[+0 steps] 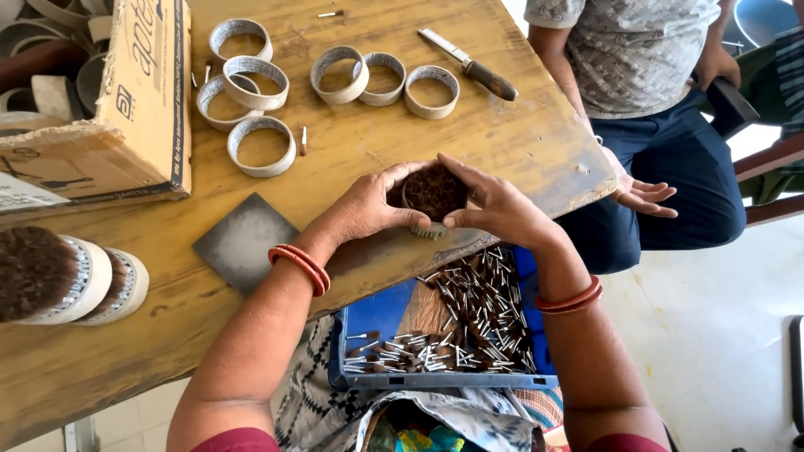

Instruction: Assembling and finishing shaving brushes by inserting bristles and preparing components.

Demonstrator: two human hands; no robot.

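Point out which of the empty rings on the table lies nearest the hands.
The ring lowest in the left cluster, beside a small nail. It lies closest to the left hand; the other empty rings sit farther up the table.

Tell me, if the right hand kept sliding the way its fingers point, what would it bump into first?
The right hand points leftward across the ring packed with brown fibre that it already touches. Past that ring, it would probably meet the left hand gripping the ring's other side, though depth is hard to judge from above.
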